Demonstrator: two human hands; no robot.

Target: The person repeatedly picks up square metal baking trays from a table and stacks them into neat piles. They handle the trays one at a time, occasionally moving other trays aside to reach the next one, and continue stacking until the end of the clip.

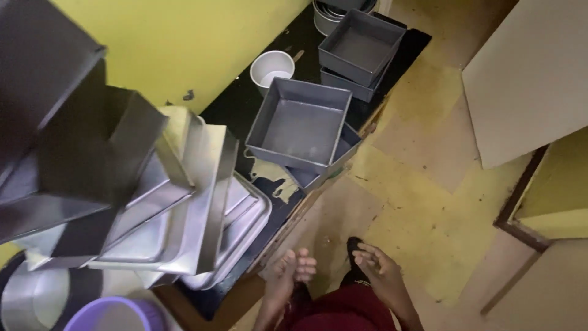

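My left hand (293,274) hangs low with nothing in it, its fingers loosely curled and apart, just beside the front edge of a low black shelf (236,107). My right hand (378,270) is empty too, palm up with fingers spread, over the floor. Nearest the left hand is a leaning stack of shiny metal trays (184,214). Farther back on the shelf a grey square baking pan (299,125) rests tilted on another pan. A second stack of grey square pans (361,46) stands behind it.
A white cup (272,67) stands by the yellow wall (184,43). A purple basin (113,315) and a round metal pan (27,300) sit at the bottom left. A pale board (527,79) leans at the right over the worn yellow floor (422,184).
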